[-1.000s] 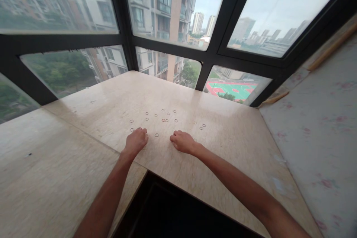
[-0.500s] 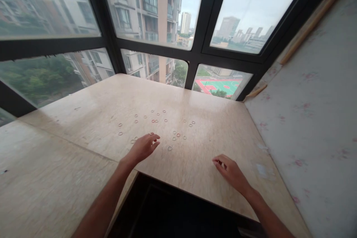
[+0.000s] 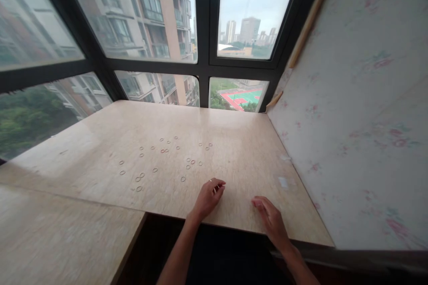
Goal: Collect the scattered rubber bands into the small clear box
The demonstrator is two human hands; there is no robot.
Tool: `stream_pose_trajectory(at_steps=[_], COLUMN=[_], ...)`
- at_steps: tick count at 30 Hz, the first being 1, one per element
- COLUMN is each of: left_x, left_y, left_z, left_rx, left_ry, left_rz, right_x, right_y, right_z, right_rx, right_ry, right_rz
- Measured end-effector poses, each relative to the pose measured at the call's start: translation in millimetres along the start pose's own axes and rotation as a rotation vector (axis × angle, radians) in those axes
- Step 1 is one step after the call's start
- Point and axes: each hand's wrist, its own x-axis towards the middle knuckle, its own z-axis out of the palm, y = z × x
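Many small thin rings lie loose on the pale marble-patterned tabletop (image 3: 234,138). Most are grey or dark, such as the ring (image 3: 183,179) closest to my left hand; a reddish ring (image 3: 193,162) is farther back. Above the front edge, my left hand (image 3: 207,198) has its thumb and index tips brought together; whatever may be between them is too small to make out. A light band shows on one of its fingers. To its right, my right hand (image 3: 271,218) has its fingers curled against the thumb, and their contents are hidden. The two hands are apart.
Dark-framed windows (image 3: 203,69) close off the back and left. A floral-papered wall (image 3: 351,120) borders the right side, with a clear patch (image 3: 283,182) near it. At the front left the tabletop (image 3: 67,231) extends past a seam, beside a dark recess.
My left hand has moved away from the rings, rightward toward my right hand, uncovering several rings. Its fingers have drawn together. The view has turned right.
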Motion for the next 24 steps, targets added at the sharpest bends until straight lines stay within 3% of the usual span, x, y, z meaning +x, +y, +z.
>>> stream_pose_trajectory(at_steps=[2,5,10,15,21,24], left_x=[-7,-17,-19,-16,-15,-18], left_y=[-3,-6,-2,1,1,1], left_z=[17.7,27.6,21.5,17.8,17.6,16.3], left_rx=[0.042,0.061,-0.022,-0.097,-0.152,-0.124], left_ry=[0.046,0.138,0.200,0.226,0.296,0.302], left_rz=[-0.012,-0.019,-0.052,-0.033,-0.110,-0.133], right_x=[0,-2,-3,-1,0,2], right_y=[-2,-1,1,0,-5,-8], right_z=[0,-2,-7,-10,-10,-8], right_rx=[0.012,0.052,0.232,0.466,0.348,0.267], right_ry=[0.007,0.013,0.047,0.188,0.181,0.171], right_rz=[0.001,0.002,0.088,0.362,0.518,0.451])
